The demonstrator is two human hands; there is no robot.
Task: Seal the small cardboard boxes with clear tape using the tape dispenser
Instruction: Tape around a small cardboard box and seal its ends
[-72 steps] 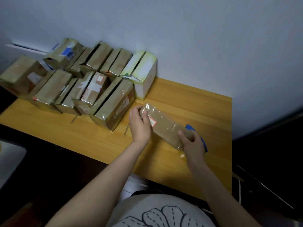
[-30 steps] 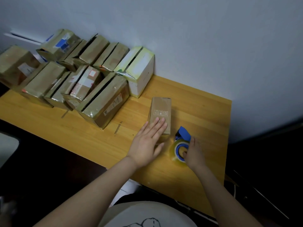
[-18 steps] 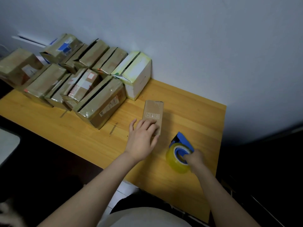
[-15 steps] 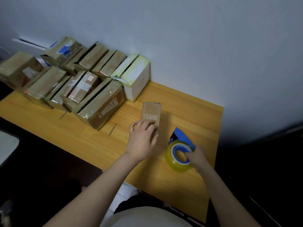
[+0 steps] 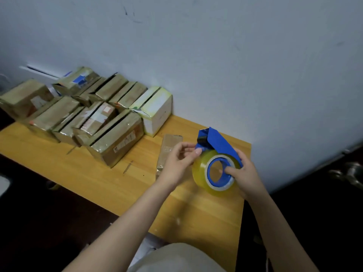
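The tape dispenser (image 5: 218, 142), a blue plastic wedge over a thick, glossy, yellowish tape roll (image 5: 200, 173), sits right of centre frame. The right hand (image 5: 245, 173) grips it, fingers hooked through the round core. The left hand (image 5: 176, 165) sets its thumb on the roll, fingers curled; whether it pinches tape cannot be told. Behind it the matte small cardboard box (image 5: 170, 146) lies flat on the wooden table (image 5: 98, 177). Shiny taped boxes (image 5: 115, 140) crowd the upper left.

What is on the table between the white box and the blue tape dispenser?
In the head view, a small brown cardboard box lies flat there, partly hidden by the left hand.
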